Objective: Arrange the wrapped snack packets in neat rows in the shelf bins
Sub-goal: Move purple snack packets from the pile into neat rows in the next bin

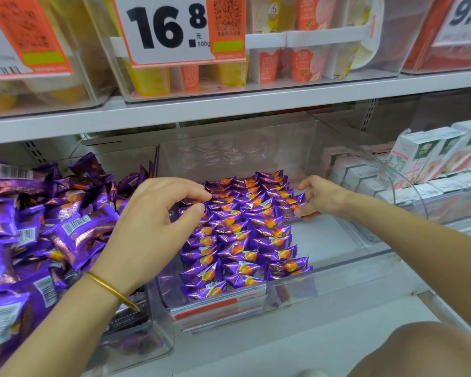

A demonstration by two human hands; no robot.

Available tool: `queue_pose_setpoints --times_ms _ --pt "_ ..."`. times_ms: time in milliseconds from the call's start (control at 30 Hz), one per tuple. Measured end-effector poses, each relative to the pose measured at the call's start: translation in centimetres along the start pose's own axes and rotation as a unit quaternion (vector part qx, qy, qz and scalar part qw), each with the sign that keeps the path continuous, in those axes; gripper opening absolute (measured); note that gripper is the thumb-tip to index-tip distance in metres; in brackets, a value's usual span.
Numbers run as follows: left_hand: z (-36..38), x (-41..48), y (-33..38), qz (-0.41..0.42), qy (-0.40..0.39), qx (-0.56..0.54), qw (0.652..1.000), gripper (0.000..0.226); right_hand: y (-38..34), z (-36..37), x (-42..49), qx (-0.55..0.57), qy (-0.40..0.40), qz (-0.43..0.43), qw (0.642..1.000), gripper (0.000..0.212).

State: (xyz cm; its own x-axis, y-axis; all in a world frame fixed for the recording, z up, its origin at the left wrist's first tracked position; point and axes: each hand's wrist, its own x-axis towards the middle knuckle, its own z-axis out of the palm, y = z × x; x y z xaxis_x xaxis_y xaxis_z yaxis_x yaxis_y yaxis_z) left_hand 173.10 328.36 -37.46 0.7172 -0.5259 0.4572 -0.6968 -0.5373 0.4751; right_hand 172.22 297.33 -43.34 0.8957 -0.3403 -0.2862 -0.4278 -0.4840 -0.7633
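Price sign [172, 28] clipped at top edge. Loose purple packets [25, 227] run off left edge. Wrapper print illegible.

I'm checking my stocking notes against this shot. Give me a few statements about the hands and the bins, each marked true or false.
1. The left hand wears a gold bangle at the wrist. True.
2. Packets in the middle bin lie in a loose heap. False: they stand in neat rows; the loose heap is in the left bin.
3. The right hand holds a purple packet at the rows' right edge. True.
4. The rows fill the middle bin's whole width. False: bare floor shows to their right.
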Motion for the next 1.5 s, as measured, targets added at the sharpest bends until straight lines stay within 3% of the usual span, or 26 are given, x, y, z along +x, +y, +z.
queue_pose_setpoints --times_ms 167,433,700,867,1000,1100,1267,1367,1500 --pt "0.0 0.0 0.0 0.000 0.003 0.001 1.000 0.020 0.3 -0.4 0.2 0.066 -0.009 0.014 0.998 0.072" --pt "0.0 -0.1 0.0 0.000 0.008 -0.004 1.000 0.021 0.4 0.2 0.5 0.059 -0.018 0.014 0.998 0.074" --pt "0.1 0.0 -0.2 -0.002 0.009 -0.008 1.000 0.021 0.6 0.1 0.5 0.037 -0.012 0.007 0.999 0.079" --pt "0.1 0.0 -0.2 0.001 0.011 -0.010 1.000 0.022 0.2 -0.3 0.0 -0.043 0.011 -0.012 0.999 0.080" --pt "0.1 0.0 -0.1 -0.009 0.026 -0.046 0.999 0.022 -0.9 -1.0 -1.2 -0.180 0.095 -0.081 0.976 0.079" --pt "-0.3 -0.4 0.3 -0.018 0.072 -0.097 0.992 0.022 -3.3 0.0 -3.7 -0.163 0.123 -0.176 0.963 0.059" --pt "-4.1 -2.3 -0.8 0.007 0.111 -0.045 0.993 0.030 -10.5 4.4 -9.4 -0.106 0.083 -0.340 0.931 0.034" --pt "-7.9 -4.1 -3.2 -0.010 0.153 0.030 0.988 0.027 -15.0 7.9 -12.1 -0.072 0.028 -0.413 0.908 0.029" --pt "-11.5 -6.9 -5.9 -0.056 0.183 0.114 0.975 0.026 -19.4 13.1 -12.6 -0.120 -0.012 -0.475 0.872 0.027"
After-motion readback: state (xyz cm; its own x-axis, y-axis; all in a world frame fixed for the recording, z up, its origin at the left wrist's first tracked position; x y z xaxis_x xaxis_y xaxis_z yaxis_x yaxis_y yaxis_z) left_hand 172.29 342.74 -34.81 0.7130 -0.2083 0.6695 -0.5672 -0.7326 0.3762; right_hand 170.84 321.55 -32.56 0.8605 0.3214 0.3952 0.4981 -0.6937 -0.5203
